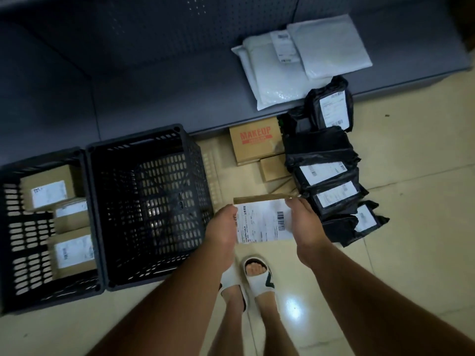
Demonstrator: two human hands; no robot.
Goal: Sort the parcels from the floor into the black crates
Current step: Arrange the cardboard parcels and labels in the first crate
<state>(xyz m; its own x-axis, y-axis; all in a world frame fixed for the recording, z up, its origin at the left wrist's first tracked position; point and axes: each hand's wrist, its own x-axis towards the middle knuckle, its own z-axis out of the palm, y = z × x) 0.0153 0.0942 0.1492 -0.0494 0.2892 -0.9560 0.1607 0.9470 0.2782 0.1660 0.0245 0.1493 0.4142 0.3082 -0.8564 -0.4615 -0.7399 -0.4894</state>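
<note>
Parcels still on the floor lie at about two o'clock from the hands: a "MAKEUP" cardboard box (254, 144) with a smaller brown box (274, 167) just beside it, and a row of black poly mailers (331, 176) with white labels running from one o'clock down to three o'clock. One flat cardboard parcel (263, 219), its white shipping label facing up, is held above the floor between both hands. The left hand (222, 233) grasps its left edge with fingers curled round it; the right hand (305, 227) grasps its right edge, fingertips at the upper corner. At nine o'clock from the hands stands a black crate (146, 147) whose slatted bottom shows bare. Touching its left side, a second black crate (15, 227) holds three labelled cardboard boxes (48, 191). At twelve o'clock, on a grey shelf (154, 98), rest two white poly mailers (303, 62), one overlapping the other. At six o'clock, the person's feet wear white slippers (259, 281) on the tiled floor (411, 227).
</note>
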